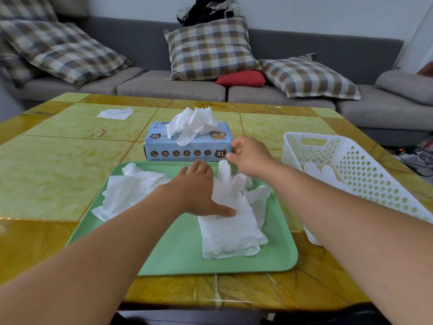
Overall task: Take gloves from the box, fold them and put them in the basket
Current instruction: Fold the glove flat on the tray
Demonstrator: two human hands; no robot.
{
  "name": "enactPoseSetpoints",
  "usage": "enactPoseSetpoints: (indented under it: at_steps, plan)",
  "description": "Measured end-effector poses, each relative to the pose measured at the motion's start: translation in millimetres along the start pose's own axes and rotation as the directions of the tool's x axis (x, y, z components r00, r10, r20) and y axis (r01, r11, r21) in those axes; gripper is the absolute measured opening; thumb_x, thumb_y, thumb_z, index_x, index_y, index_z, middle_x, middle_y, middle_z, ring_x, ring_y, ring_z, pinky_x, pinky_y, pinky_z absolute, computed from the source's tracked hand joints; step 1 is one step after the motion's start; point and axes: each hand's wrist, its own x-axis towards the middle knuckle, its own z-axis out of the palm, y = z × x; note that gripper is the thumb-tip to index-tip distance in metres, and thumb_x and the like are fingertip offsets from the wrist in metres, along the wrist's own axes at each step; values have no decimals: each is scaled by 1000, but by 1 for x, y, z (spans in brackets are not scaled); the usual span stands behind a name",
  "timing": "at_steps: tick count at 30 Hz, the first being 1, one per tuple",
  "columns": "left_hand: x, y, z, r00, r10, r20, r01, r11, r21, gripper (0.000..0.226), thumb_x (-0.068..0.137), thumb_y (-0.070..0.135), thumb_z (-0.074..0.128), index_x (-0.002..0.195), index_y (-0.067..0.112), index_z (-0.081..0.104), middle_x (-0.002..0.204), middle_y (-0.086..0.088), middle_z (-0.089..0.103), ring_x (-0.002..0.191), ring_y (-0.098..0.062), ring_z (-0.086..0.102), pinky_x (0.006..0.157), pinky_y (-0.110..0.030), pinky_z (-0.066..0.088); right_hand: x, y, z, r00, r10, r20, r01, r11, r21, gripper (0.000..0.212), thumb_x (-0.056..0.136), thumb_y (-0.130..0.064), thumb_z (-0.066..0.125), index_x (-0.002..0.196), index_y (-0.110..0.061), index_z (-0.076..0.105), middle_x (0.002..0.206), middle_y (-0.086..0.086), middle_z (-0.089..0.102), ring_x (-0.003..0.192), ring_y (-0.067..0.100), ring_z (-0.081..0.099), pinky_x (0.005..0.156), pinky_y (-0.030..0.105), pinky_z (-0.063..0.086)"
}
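Crowding tray (178, 254): crumpled gloves (131, 191); box (187, 148) behind.

We see a green tray (178, 252) on the yellow table (46, 165), with a white glove (230, 227) lying on it. The left hand (199, 191) presses flat on the glove, thumb on its middle. The right hand (249, 156) pinches a glove fingertip near the blue glove box (187, 150). Crumpled gloves (127, 191) lie at the tray's left; a white basket (356, 174) stands right.
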Motion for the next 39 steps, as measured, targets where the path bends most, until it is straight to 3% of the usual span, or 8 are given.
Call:
enactPoseSetpoints:
  at_steps: [4, 7, 13, 15, 18, 21, 28, 39]
  plan:
    - [-7, 5, -5, 995, 95, -40, -96, 995, -34, 133, 68, 91, 51, 160, 16, -8, 168, -6, -9, 155, -24, -10, 126, -48, 5, -5, -3, -33, 983, 101, 155, -27, 907, -419, 25, 89, -3, 68, 113, -9, 71, 114, 7, 70, 90, 24, 68, 81, 35, 60]
    - [-11, 9, -5, 988, 155, 17, -155, 988, -13, 134, 65, 92, 55, 159, 24, -11, 168, 0, -13, 155, -23, -12, 126, -49, 4, -17, 0, -34, 931, 141, 336, 52, 861, -505, 41, 81, -13, 83, 120, -18, 70, 108, -1, 63, 84, 19, 61, 69, 27, 50]
    - [-12, 10, -3, 972, 192, 139, -188, 981, -41, 133, 65, 87, 63, 158, 30, -13, 167, 7, -15, 155, -18, -11, 126, -48, 2, -11, 12, -14, 998, -14, -57, -15, 880, -474, 21, 82, 2, 66, 94, -14, 73, 96, 7, 71, 83, 29, 67, 77, 37, 59]
    - [-12, 6, -4, 968, 199, 154, -192, 980, -55, 132, 68, 82, 67, 158, 30, -13, 167, 9, -15, 155, -17, -10, 126, -46, 2, -8, 15, -14, 996, -58, -69, 19, 887, -462, 25, 83, 8, 61, 94, -11, 73, 98, 10, 70, 85, 30, 67, 80, 40, 59]
    - [-11, 3, -4, 966, 192, 171, -186, 981, -50, 129, 73, 76, 68, 159, 27, -14, 167, 9, -15, 155, -16, -10, 127, -43, 2, -14, 16, -16, 989, -9, 147, 65, 922, -382, 44, 89, 11, 55, 125, -11, 67, 129, 13, 64, 113, 30, 63, 92, 34, 53]
    - [-10, 2, -1, 970, 168, 177, -163, 986, -40, 131, 71, 79, 66, 159, 25, -15, 167, 6, -18, 154, -18, -14, 126, -45, 1, -23, 8, -34, 963, 23, 269, 76, 932, -354, 64, 92, 9, 51, 151, -17, 44, 146, 10, 50, 116, 27, 57, 71, 25, 45]
    - [-14, 10, -3, 973, 192, 129, -194, 981, 0, 135, 68, 87, 60, 158, 21, -18, 165, 3, -25, 153, -18, -20, 126, -48, -1, -54, 2, -65, 792, 49, 608, 268, 867, -420, 37, 68, -25, 93, 98, -26, 72, 89, -8, 65, 77, 14, 62, 63, 27, 48]
    - [-25, 10, -6, 956, 234, 179, -219, 971, -98, 119, 79, 65, 72, 160, 29, -7, 167, 11, -14, 154, -12, -10, 126, -39, 8, -60, 22, -51, 883, -274, 381, 441, 763, -472, 20, 78, -6, 67, 76, -25, 64, 72, -8, 58, 69, 19, 62, 62, 37, 53]
